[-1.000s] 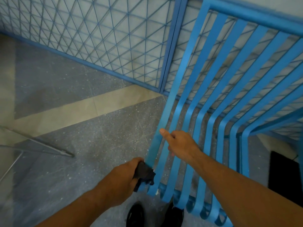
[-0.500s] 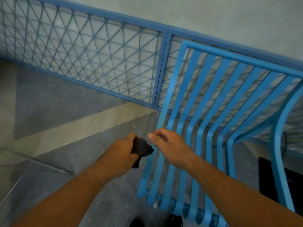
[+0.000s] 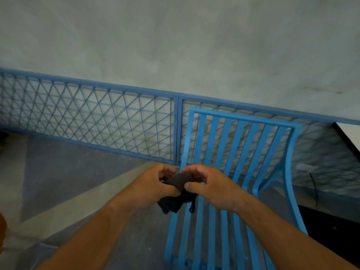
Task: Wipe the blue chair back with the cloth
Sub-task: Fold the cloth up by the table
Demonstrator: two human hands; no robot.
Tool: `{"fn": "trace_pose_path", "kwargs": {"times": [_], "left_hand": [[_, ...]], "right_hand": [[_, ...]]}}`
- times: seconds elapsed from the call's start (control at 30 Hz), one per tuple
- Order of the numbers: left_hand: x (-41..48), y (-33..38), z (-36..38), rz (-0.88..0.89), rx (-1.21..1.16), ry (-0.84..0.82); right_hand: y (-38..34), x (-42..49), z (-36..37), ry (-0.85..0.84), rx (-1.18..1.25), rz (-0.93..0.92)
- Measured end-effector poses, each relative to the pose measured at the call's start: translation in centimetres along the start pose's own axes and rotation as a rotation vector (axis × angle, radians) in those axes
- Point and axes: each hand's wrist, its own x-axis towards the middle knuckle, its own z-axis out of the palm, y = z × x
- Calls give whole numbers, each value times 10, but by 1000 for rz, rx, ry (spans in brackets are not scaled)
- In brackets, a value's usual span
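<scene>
While both hands pinch it, the small dark soft cloth (image 3: 173, 203) hangs in the air just in front of the bright blue metal chair back (image 3: 243, 118) with its flat slats. The left hand (image 3: 155, 184) grips one end with curled fingers. The right hand (image 3: 212, 186) grips the other end, thumb on top. I think they are bunching it into a good pad for rubbing. It does not seem to touch the slats yet. A blue wire fence (image 3: 97, 123) stands behind.
</scene>
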Motion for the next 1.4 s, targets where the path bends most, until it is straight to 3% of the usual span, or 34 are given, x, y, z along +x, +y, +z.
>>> {"fn": "trace_pose_path", "kwargs": {"times": [0.2, 0.4, 0.57, 1.0, 1.4], "left_hand": [[-27, 47, 1, 60, -260, -16], [-38, 81, 53, 114, -265, 59], [-46, 118, 129, 128, -322, 66], [-79, 215, 388, 320, -240, -108], [-79, 251, 529, 432, -73, -333]], "right_hand": [[-30, -39, -28, 170, 104, -6], [-30, -86, -57, 306, 268, -35], [-9, -139, -98, 435, 333, -49], [69, -360, -239, 713, 379, -56], [133, -471, -306, 994, 231, 145]]}}
